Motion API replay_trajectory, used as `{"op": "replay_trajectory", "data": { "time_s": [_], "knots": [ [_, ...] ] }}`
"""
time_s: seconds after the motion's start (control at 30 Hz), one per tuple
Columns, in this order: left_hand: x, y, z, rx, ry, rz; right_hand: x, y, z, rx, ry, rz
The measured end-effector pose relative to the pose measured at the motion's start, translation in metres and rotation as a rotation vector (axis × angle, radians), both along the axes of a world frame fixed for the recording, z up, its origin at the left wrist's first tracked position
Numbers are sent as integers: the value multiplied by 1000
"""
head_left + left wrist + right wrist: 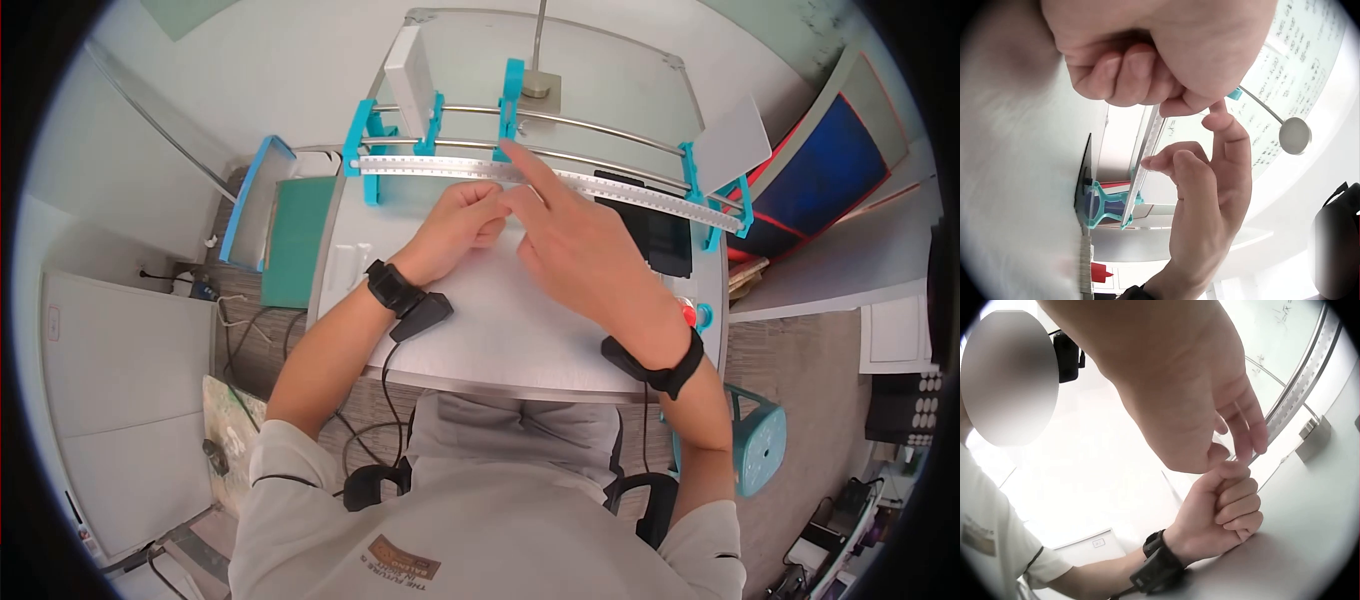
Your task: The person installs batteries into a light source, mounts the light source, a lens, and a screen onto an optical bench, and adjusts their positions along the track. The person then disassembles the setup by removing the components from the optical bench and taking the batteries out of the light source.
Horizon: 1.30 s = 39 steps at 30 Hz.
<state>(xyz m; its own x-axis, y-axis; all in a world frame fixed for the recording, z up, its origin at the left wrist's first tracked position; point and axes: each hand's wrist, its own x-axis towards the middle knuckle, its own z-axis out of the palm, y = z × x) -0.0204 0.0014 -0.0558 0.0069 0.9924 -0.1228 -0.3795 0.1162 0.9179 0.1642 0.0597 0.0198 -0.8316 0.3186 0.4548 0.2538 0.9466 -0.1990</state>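
My left hand (455, 230) is curled into a fist over the metal tabletop (490, 345); no object shows in it. My right hand (585, 245) meets it at the fingertips, its index finger extended toward a bench of metal rods (590, 125) and overlapping the ruler in the head view. In the left wrist view the right thumb and fingers (1200, 181) are bent loosely, with gaps between them. A long white ruler (650, 195) runs along the bench's near side. Turquoise brackets (511, 85) carry the rods, a white block (405, 75) at left and a white card (735, 145) at right.
Behind the bench a metal stand (540, 88) rises beside a whiteboard. A flat black thing (660, 235) lies under the ruler's right part, and a red item (687, 310) is by the right wrist. A turquoise stool (760, 445) and a blue-rimmed bin (245, 205) flank the table.
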Motion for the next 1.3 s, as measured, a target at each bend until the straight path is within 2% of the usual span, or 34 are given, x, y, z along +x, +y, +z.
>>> {"op": "replay_trajectory", "data": {
  "time_s": [0.33, 0.47, 0.57, 0.9, 1.0, 1.3],
  "knots": [
    [-1, -2, -1, -8, -27, -1, -5, -3, -14, -37, -12, -65],
    [4, -2, 6, -33, 24, 70, -7, -9, -18, 27, -51, -96],
    [0, 0, -3, -9, 8, 54, -7, -12, -21, 58, -68, -130],
    [3, -1, 3, -27, -2, 72, 1, -16, -17, 136, -103, -167],
    [1, -1, 5, -48, 2, 57, 6, -15, -14, 113, -176, -165],
    [2, 1, 4, -11, -23, 29, 20, -12, -12, 68, -185, -200]
  ]
}}
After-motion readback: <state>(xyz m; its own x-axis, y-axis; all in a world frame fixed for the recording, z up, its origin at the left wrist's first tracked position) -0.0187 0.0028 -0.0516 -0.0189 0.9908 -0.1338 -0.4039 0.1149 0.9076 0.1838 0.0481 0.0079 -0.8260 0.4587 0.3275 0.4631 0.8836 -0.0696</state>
